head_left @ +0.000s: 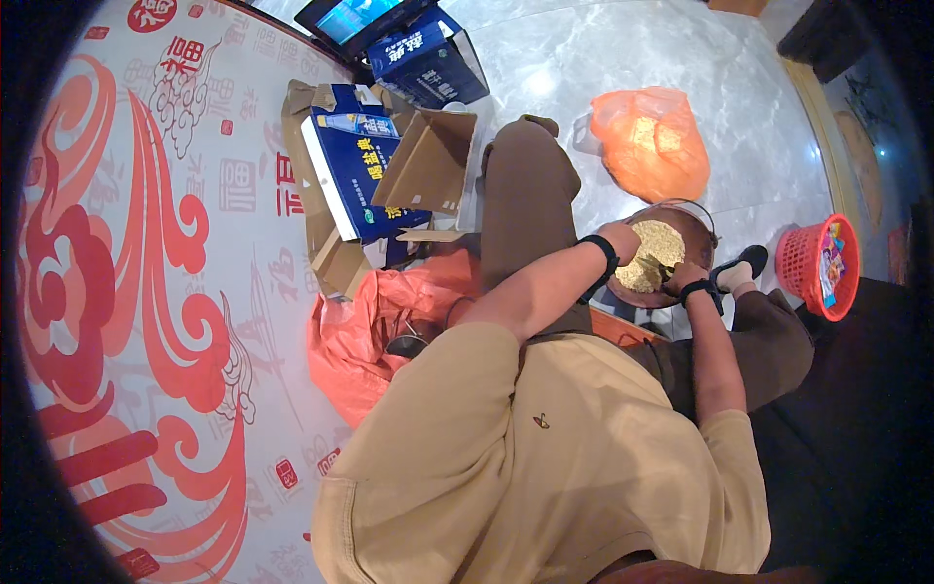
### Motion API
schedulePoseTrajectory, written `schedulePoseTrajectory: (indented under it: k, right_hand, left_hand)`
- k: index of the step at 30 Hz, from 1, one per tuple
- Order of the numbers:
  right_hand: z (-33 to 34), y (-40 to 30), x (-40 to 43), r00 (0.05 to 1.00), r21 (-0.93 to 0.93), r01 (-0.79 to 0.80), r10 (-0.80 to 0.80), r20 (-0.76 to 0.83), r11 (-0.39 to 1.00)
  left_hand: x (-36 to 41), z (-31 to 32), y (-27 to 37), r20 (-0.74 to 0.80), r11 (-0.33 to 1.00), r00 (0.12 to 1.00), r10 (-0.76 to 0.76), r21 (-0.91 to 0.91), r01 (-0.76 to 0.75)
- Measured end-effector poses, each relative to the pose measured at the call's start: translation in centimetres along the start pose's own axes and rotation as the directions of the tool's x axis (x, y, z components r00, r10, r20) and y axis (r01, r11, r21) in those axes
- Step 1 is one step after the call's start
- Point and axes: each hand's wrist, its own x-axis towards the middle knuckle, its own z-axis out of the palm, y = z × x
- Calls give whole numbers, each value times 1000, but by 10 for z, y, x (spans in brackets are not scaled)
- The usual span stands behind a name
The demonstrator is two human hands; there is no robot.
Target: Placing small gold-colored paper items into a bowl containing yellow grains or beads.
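Before my lap stands a brown round bucket (703,228) with a wire handle, filled with small pale-yellow kernels or seeds (658,241). My left hand (620,241) reaches over its left rim, fingers at the kernels; whether it holds anything is hidden. At the bucket's near right side, my right hand (686,277) grips a small dark object (665,271), too small to name, low over the kernels. Dark bands circle both wrists.
Beyond the bucket, an orange plastic bag (653,171) with pale contents rests on the tiled floor. A red basket (784,255) of small packets stands right. Cardboard cartons (365,171), a red plastic bag (350,350) and a patterned tablecloth (248,306) lie left.
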Motion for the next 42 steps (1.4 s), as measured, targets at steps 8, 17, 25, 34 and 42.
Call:
schedulePoseTrajectory:
  k: [8,17,25,34,42]
  right_hand:
    - [37,5,30,1000,-85,26,-25,14,996]
    - [33,-13,26,992,-89,112,-117,-48,990]
    - [30,-8,21,993,-84,113,-109,48,990]
    - [-11,-24,-5,994,-23,85,-83,76,996]
    - [-2,-39,-6,985,-22,99,-95,141,995]
  left_hand:
    - [4,-1,6,13,1000,1000,0,2,0]
    - [0,-7,8,36,1000,999,11,4,-11]
    - [1,-5,5,35,1000,999,11,6,-11]
    - [-2,-6,4,33,1000,999,-21,-4,21]
    - [0,-6,7,30,1000,1000,-2,7,2]
